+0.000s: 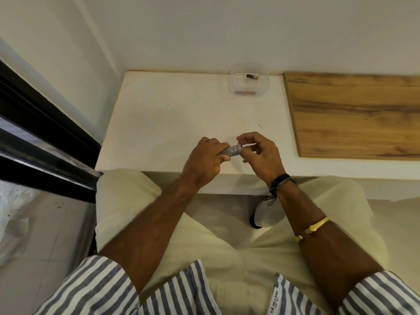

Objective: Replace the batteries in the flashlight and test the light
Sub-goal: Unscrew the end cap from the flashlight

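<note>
Gripping a small grey metal flashlight, left hand steadies it; right hand pinches its end; battery swap seemingly unfinished, light untested.

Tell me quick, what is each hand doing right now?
Left hand: grips the grey flashlight by its body.
Right hand: pinches a small pale piece at the flashlight's end; what it is cannot be told.

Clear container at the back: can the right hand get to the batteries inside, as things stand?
Probably yes, once freed. The right hand pinches the flashlight now; bare counter lies between it and the container, nothing in the way. Whether the container has a lid, I cannot tell.
</note>
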{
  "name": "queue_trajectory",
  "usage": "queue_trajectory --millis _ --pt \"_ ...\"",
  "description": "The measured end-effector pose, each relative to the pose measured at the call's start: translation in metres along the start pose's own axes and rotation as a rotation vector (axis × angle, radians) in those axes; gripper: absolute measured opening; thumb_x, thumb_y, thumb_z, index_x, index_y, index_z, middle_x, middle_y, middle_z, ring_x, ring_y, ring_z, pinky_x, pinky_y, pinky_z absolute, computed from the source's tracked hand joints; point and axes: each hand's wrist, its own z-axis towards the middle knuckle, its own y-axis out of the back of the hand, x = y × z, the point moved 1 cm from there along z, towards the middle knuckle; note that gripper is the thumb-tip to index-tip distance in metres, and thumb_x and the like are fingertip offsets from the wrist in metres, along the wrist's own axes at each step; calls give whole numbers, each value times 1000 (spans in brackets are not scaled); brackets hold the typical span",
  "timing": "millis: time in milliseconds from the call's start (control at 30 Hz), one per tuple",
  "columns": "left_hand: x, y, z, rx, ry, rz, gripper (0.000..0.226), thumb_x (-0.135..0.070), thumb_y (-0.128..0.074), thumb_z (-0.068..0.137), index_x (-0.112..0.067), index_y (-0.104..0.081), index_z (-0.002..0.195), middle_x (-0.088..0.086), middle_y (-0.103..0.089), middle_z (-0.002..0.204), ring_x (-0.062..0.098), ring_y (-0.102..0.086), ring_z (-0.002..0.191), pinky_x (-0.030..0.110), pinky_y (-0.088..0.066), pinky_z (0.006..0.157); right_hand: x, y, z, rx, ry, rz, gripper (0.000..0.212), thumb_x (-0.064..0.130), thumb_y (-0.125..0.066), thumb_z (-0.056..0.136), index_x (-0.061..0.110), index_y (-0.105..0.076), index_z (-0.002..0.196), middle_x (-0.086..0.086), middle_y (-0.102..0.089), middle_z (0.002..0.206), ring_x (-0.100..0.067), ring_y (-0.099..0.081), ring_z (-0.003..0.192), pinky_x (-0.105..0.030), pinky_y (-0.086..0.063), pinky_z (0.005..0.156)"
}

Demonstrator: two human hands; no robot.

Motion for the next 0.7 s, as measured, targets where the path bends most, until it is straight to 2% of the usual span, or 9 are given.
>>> queue_trajectory --millis 33,133,200,300,367,467,567,633,700 --pt "0 -1 0 -2 4 1 25 -23 -63 94 -12 -67 116 8 -69 101 17 -46 89 34 -43 76 0 -1 0 -34 -34 -25 8 26 -68 94 27 -68 103 7 -72 97 -13 -72 84 -32 -61 71" --pt "2 -1 0 5 8 12 25 -25 -62 94 -12 -66 116 8 -70 102 16 -46 89 32 -42 76 -1 -1 -1 -63 4 -130 19 43 -64 97 25 -70 94 11 -71 77 -5 -69 63 -22 -56 58" --pt "2 -1 0 6 4 12 25 -25 -62 94 -13 -66 116 7 -69 102 16 -46 89 31 -41 76 -1 -1 -2 -65 51 -119 14 36 -67 97 23 -72 97 10 -71 77 -5 -69 64 -25 -60 60" --pt "2 1 1 -17 0 2 23 -23 -61 95 -12 -67 114 8 -70 100 16 -46 87 30 -38 74 -2 1 -1 -45 111 -86 11 21 -71 95 19 -74 105 8 -73 90 -9 -71 83 -30 -63 74" --pt "3 3 1 -23 3 -3 23 -22 -62 94 -11 -68 114 9 -70 100 18 -47 88 32 -40 74 -2 3 -1 5 144 -59 19 8 -71 91 17 -74 107 6 -74 100 -13 -70 95 -34 -61 82" --pt "2 4 0 -2 -12 3 24 -22 -62 94 -12 -67 115 8 -69 100 20 -47 89 35 -43 74 0 3 -1 43 127 8 34 -3 -67 84 20 -72 107 5 -74 106 -16 -69 100 -35 -60 80" --pt "0 3 0 -10 -13 7 25 -21 -62 94 -13 -67 118 7 -69 101 16 -44 89 28 -36 73 0 -3 -1 -15 -21 27 12 28 -68 94 26 -69 106 6 -73 103 -14 -71 91 -29 -60 70" --pt "0 3 0 -5 -18 11 25 -21 -61 94 -13 -67 117 6 -69 100 15 -43 88 27 -34 74 -2 -4 -2 -48 -67 -71 24 46 -61 98 25 -70 96 7 -73 88 -9 -71 72 -25 -55 62" --pt "1 4 0 0 -27 8 24 -21 -61 94 -13 -67 116 6 -68 97 16 -44 87 29 -35 74 -3 -4 -3 -40 -37 -146 32 49 -58 99 21 -71 90 8 -72 76 -6 -68 62 -22 -52 57"
